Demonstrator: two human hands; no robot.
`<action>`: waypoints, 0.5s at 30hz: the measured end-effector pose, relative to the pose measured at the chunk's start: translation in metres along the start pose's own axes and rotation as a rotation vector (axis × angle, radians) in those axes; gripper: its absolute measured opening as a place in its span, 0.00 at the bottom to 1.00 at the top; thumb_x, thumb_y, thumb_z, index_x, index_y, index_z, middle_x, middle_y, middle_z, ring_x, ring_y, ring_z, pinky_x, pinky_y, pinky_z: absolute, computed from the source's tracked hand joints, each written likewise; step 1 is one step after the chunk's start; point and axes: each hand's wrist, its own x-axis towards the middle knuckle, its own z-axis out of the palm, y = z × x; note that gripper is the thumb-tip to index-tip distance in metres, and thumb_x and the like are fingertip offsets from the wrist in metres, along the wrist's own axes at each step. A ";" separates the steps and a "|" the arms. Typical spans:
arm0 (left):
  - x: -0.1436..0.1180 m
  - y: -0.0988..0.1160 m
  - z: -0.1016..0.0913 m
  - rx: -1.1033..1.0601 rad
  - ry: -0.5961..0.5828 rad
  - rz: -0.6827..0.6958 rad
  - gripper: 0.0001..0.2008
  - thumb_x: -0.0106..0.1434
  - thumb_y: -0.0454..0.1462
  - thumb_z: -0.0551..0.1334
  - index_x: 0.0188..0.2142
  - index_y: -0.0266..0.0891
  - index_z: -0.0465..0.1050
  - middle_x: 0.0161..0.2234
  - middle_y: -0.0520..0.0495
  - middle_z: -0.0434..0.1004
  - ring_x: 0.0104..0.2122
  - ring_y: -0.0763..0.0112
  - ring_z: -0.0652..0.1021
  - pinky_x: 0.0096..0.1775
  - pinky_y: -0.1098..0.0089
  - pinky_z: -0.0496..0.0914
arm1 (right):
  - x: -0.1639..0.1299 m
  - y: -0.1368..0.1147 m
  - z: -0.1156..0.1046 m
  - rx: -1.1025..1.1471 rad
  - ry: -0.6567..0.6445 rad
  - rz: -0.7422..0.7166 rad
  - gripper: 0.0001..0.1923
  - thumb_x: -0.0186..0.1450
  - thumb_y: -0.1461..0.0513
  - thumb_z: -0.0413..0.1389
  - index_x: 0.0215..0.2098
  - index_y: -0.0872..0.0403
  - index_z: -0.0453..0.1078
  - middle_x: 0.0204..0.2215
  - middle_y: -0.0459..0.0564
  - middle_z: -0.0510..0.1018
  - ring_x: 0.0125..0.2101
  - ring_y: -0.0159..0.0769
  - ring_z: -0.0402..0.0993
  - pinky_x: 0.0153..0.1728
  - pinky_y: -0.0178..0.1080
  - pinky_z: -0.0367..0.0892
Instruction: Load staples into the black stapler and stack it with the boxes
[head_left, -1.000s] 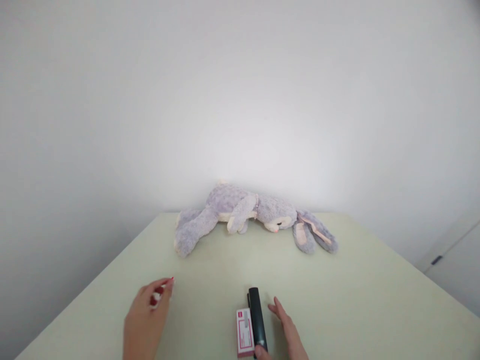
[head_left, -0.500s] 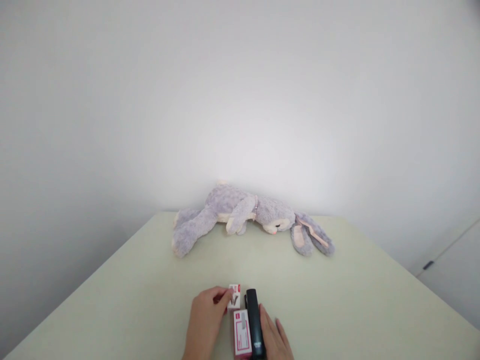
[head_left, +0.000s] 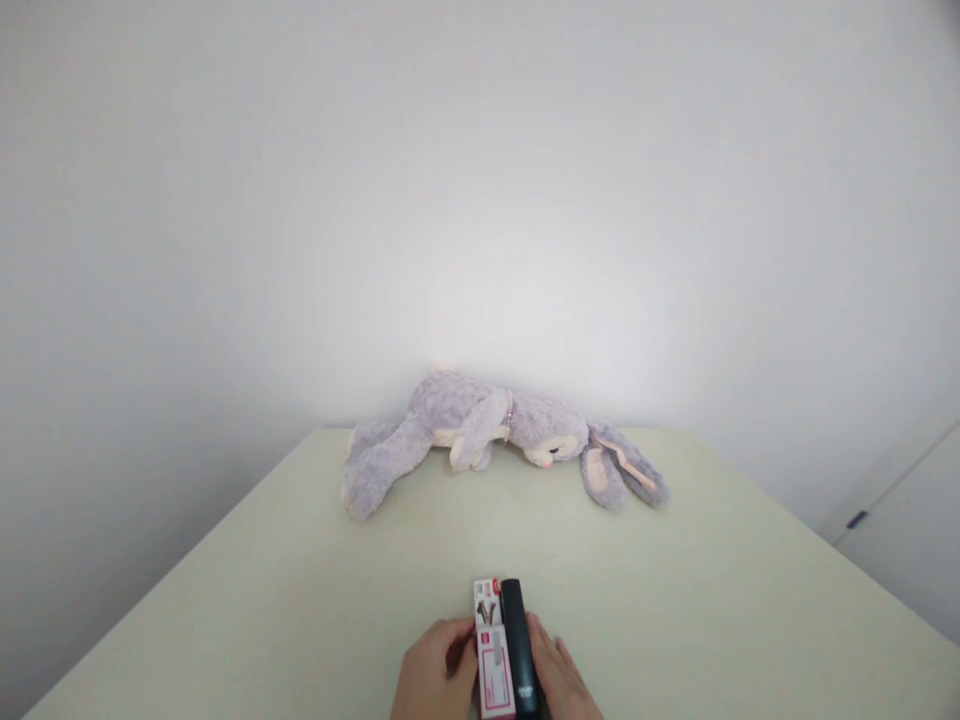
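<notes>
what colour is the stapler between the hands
Black, seen in the head view: the stapler lies beside a pink-and-white box.

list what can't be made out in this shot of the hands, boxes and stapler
Head view only:
- Near end of the stapler and larger box: cut off by the bottom edge.
- Print on the small box: too small.
- Left hand and right hand: wrists cut off; grip unclear.

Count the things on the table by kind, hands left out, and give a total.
Plush rabbit: 1
Stapler: 1, black
Small boxes: 2, a longer one and a shorter one, both left of the stapler
Total: 4 things on the table
</notes>
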 end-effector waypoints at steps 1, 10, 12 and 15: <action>0.003 0.004 0.007 -0.031 -0.013 -0.001 0.19 0.64 0.43 0.58 0.46 0.39 0.82 0.43 0.42 0.85 0.43 0.59 0.83 0.47 0.66 0.74 | 0.001 0.007 -0.010 0.033 -0.029 0.015 0.41 0.58 0.57 0.68 0.68 0.49 0.63 0.66 0.58 0.64 0.64 0.57 0.65 0.65 0.57 0.60; 0.069 0.076 0.135 -0.155 -0.174 0.097 0.12 0.60 0.32 0.58 0.35 0.35 0.83 0.34 0.44 0.86 0.35 0.62 0.83 0.36 0.69 0.71 | 0.006 0.077 -0.154 0.057 -0.070 0.124 0.38 0.62 0.56 0.60 0.70 0.46 0.60 0.67 0.52 0.64 0.67 0.51 0.60 0.71 0.58 0.40; 0.082 0.092 0.161 -0.147 -0.206 0.117 0.09 0.61 0.31 0.61 0.34 0.35 0.82 0.32 0.45 0.85 0.35 0.63 0.82 0.36 0.69 0.71 | 0.007 0.090 -0.179 0.057 -0.026 0.170 0.35 0.62 0.53 0.62 0.67 0.47 0.65 0.65 0.52 0.69 0.65 0.53 0.64 0.71 0.56 0.43; 0.097 0.108 0.187 -0.135 -0.254 0.134 0.05 0.64 0.36 0.64 0.36 0.36 0.79 0.34 0.49 0.83 0.34 0.68 0.81 0.39 0.66 0.73 | 0.010 0.104 -0.200 0.109 0.033 0.182 0.34 0.61 0.51 0.63 0.64 0.50 0.70 0.62 0.54 0.74 0.63 0.55 0.67 0.69 0.53 0.52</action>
